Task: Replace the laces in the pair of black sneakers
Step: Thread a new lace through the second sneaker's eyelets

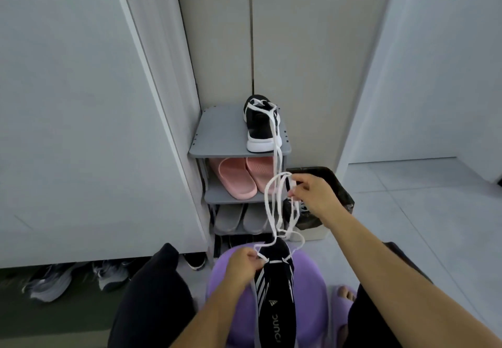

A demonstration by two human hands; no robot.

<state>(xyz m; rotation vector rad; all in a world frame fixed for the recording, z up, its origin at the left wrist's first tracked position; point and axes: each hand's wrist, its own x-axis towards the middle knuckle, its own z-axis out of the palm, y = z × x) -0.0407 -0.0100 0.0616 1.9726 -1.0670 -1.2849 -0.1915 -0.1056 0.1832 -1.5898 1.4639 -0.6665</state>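
Black sneaker point(275, 293) on the purple stool point(225, 279) between our knees | left hand point(243, 265) pinches the white lace point(269, 212) at its eyelets | right hand point(312, 193) grips the loops aloft | second sneaker point(260, 122) atop the grey rack point(217, 136), pink slippers point(239, 182) below, bin point(343, 197) beside

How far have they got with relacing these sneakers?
Done: one white lace row crosses the lowest eyelets of the near sneaker. In hand: left hand pinches it there; right hand holds the loose loops up. Left: the upper rows, plus the other sneaker on the rack, its lace hanging loose.
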